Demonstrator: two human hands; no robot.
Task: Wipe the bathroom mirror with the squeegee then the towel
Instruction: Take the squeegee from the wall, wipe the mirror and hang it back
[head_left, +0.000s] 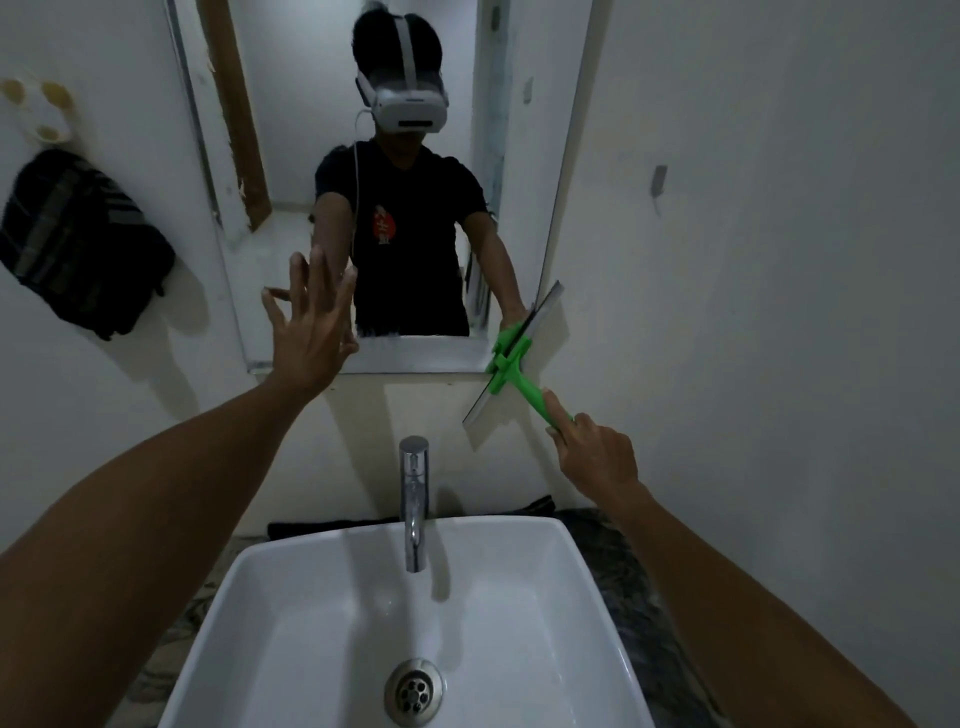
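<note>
The tall bathroom mirror (291, 156) hangs on the white wall above the sink. My right hand (597, 457) grips the green handle of the squeegee (511, 358), index finger stretched along it. Its long blade lies slanted across the mirror's lower right corner, partly over the wall. My left hand (311, 322) is flat and open with fingers spread, pressed at the mirror's lower left area. A dark towel (332, 527) lies on the counter behind the sink, mostly hidden by the basin.
A white square basin (571, 597) with a chrome tap (414, 499) sits directly below. A dark bag (78, 244) hangs on the left wall under a white holder (36, 109). The mirror reflects a person in a headset.
</note>
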